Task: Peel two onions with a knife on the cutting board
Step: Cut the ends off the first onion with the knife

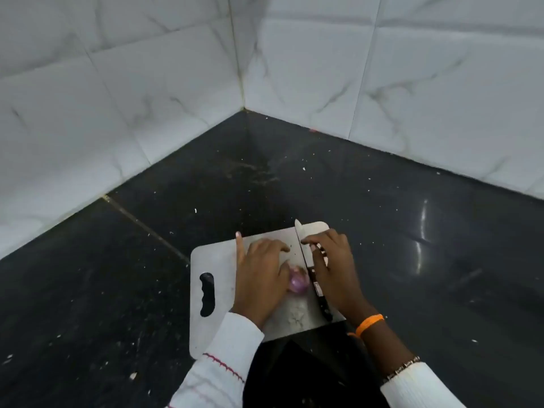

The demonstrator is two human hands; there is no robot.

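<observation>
1 purple onion [298,280] is seen on the cutting board [217,254], pinned under the left hand [262,272], fingers curled over it; a 2nd onion is not visible; the knife [309,266] is lain on the board just beside the onion, the right hand [332,266] resting flat on it, not clearly wrapped round the handle; the onion is judged light, firm, round, prone to rolling, its dry skin slippery and brittle; it is best gripped across the sides, ends left exposed.

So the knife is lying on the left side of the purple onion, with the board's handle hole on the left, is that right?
Not quite. The head view shows the knife on the right side of the purple onion, under the right hand. The handle hole is indeed at the left end of the cutting board.
</observation>
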